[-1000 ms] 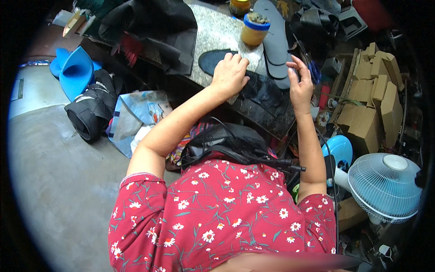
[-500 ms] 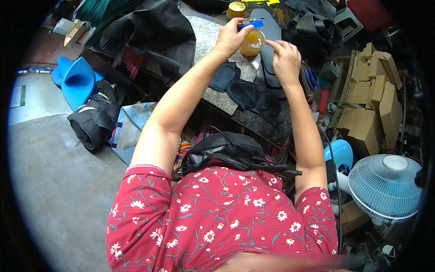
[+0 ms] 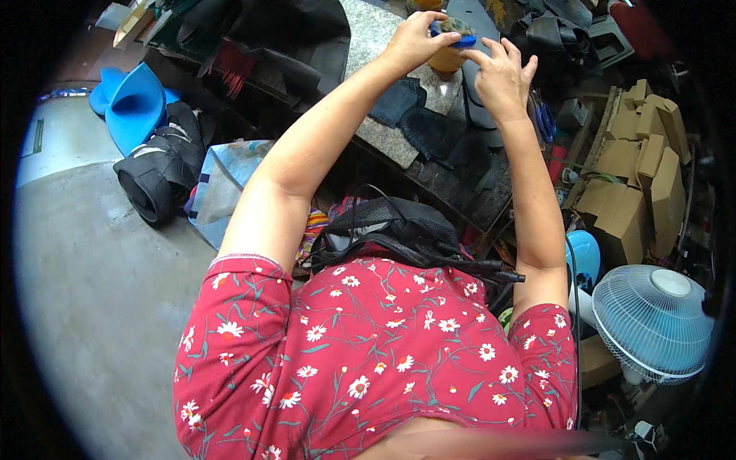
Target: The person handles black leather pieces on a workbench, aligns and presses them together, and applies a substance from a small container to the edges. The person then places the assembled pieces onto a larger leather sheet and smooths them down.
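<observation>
Now the blue lid [image 3: 465, 42] is being pinched at its rim by the left hand [image 3: 415, 41], fingers partly closed, presumably for control; beneath, the amber jar [image 3: 445, 61] is being supported by the stone slab [image 3: 369, 32], while the right hand [image 3: 501, 83], fingers spread, is being held alongside, apparently empty.

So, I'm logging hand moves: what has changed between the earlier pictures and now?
The left hand went from the dark piece forward to the blue lid, lifted it off the jar, and has brought it back to the jar's mouth; whether it's seated, I can't tell. The right hand moved forward beside the jar. The fan and cardboard boxes stayed put.
</observation>
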Motion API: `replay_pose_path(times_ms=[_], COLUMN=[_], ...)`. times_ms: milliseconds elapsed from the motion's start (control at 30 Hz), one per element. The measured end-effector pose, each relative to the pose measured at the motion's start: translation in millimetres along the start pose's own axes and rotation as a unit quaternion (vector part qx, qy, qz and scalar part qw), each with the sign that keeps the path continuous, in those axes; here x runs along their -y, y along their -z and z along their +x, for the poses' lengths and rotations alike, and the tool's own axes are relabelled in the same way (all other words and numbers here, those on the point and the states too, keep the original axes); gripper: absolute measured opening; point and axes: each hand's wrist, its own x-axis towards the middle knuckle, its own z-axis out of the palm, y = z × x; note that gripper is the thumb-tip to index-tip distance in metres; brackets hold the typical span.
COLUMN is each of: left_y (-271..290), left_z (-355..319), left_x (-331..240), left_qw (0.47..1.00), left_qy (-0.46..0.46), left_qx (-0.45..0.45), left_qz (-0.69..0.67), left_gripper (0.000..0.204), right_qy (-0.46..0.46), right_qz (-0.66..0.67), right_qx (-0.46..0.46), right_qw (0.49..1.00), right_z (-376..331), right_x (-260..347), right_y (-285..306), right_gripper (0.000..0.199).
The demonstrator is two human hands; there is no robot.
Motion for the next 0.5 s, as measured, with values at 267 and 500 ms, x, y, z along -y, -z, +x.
replay_pose_path(times_ms=[267,500], left_y=[80,84], left_z=[-80,-82], left_x=[-23,-7], left_qw=[0.915,0.884], left_qy=[0.051,0.161], left_qx=[0.214,0.277], left_qz=[0.337,0.339], left_gripper=[0.05,0.056], right_qy=[-0.01,0.1], right_qz=[0.246,0.383], right_qx=[0.007,0.059], right_qw=[0.969,0.916], right_z=[-66,-87], right_x=[19,43], right_y=[28,23], right_gripper=[0.031,0.052])
